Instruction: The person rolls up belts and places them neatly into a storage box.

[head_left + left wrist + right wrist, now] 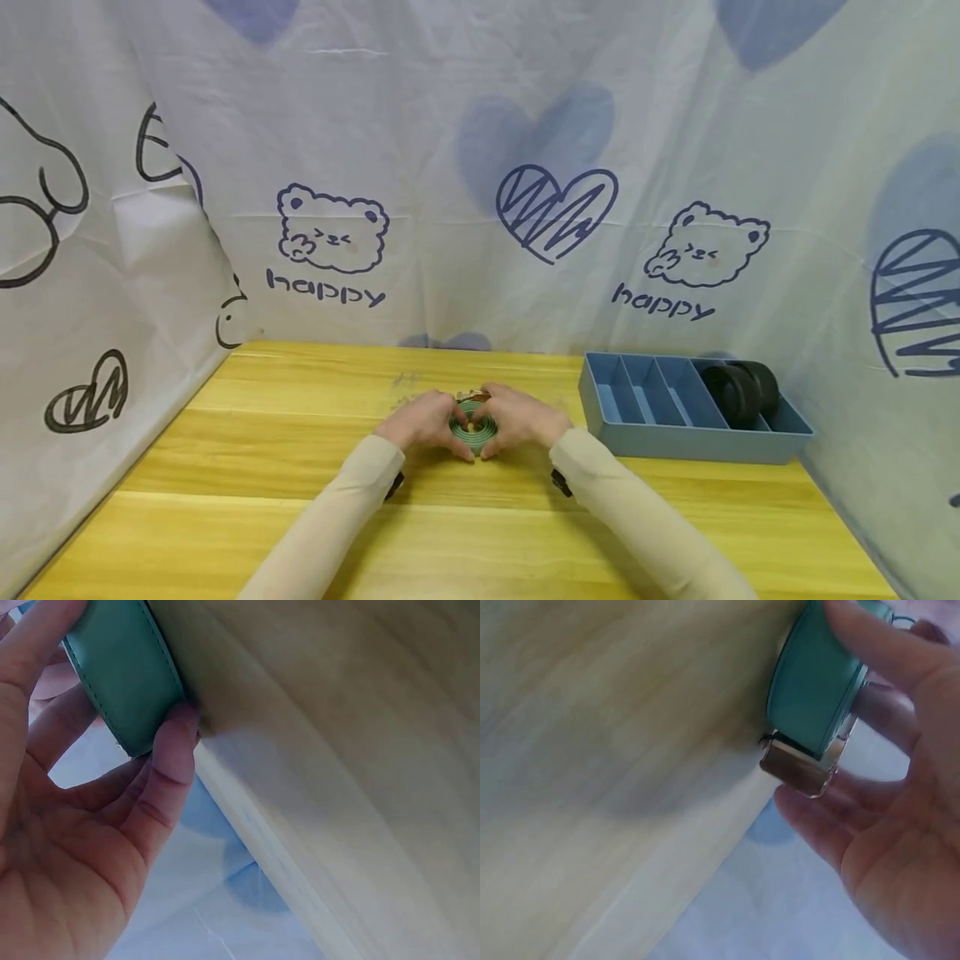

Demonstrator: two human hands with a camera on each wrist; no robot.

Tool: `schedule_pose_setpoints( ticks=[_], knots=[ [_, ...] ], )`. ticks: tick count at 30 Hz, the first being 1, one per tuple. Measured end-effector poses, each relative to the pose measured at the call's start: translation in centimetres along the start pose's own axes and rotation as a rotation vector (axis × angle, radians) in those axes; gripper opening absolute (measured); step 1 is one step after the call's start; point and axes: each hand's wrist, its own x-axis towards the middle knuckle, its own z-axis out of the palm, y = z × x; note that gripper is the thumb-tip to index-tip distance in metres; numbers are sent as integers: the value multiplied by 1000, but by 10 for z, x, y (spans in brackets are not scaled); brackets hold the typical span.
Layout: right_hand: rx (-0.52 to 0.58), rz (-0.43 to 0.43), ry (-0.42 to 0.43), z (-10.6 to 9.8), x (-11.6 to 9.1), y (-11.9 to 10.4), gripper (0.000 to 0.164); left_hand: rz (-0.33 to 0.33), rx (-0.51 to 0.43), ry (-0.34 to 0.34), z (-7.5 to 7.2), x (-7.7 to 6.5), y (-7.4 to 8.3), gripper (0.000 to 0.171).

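Note:
Between both hands a green belt [474, 443] stands rolled into a tight coil on the wooden table [300, 467], its spiral edge facing up in the head view. My left hand [426, 421] grips the coil's left side; in the left wrist view, thumb and fingers curl about the stitched green strap [124, 667]. From the right, my right hand [519, 419] holds the other side. A shiny gold buckle [799, 766] shows at the strap's end in the right wrist view, close to the right fingertips. Some fingers reach into the coil's middle.
A blue-grey divided box [697, 443] stands at the back right of the table. Two black rolled bands [738, 393] sit in its right compartments; the compartments to their left hold nothing. Behind the table hangs a white printed curtain [450, 283], with more curtain at both sides.

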Motion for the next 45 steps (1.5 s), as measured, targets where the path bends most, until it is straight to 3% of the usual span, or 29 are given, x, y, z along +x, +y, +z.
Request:
schedule_pose_setpoints(
  ticks=[8, 18, 22, 32, 37, 45],
  knots=[
    [-99, -8, 47, 9, -4, -1, 44, -11, 2, 11, 0, -1, 0, 43],
    [-39, -100, 206, 28, -25, 13, 43, 52, 24, 19, 4, -4, -4, 56],
    [-45, -83, 265, 33, -32, 16, 40, 92, 45, 71, 8, -5, -3, 61],
    [-3, -20, 293, 8, -45, 19, 52, 137, -60, 172, 3, 0, 9, 62],
    [0, -13, 315, 0, -57, 24, 55, 197, -23, 203, 2, 6, 19, 59],
    [-56, -65, 430, -12, -73, 32, 47, 249, 30, 247, 11, 11, 33, 55]
  ],
)
